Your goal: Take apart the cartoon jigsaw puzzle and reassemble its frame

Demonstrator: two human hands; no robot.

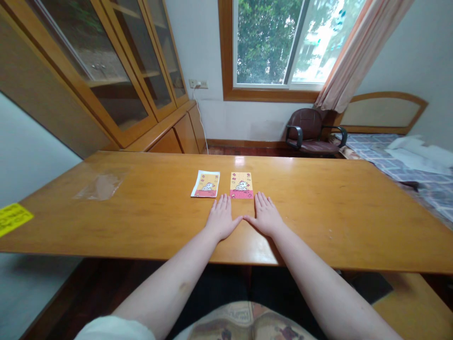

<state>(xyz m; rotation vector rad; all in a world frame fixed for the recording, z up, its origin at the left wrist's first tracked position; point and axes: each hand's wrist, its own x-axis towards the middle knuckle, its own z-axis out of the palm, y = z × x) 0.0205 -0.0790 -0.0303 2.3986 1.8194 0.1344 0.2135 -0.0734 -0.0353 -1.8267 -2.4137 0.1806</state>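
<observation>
The wooden desk [304,208] bears two illustrated cards, the white-bordered one [205,184] left of the borderless one [241,185], both nearer its far edge. Crumpled clear plastic [102,186] lies toward the left end. Both hands [222,218] rest flat, near the front edge.

A pale, whitish-green fabric sleeve [115,329] shows at the lower left of the frame, on the left arm [170,288]. A beige garment [249,326] with brown printed figures and blurred lettering curves across the bottom centre. The left forearm bears a small blotchy mark [183,286].
</observation>
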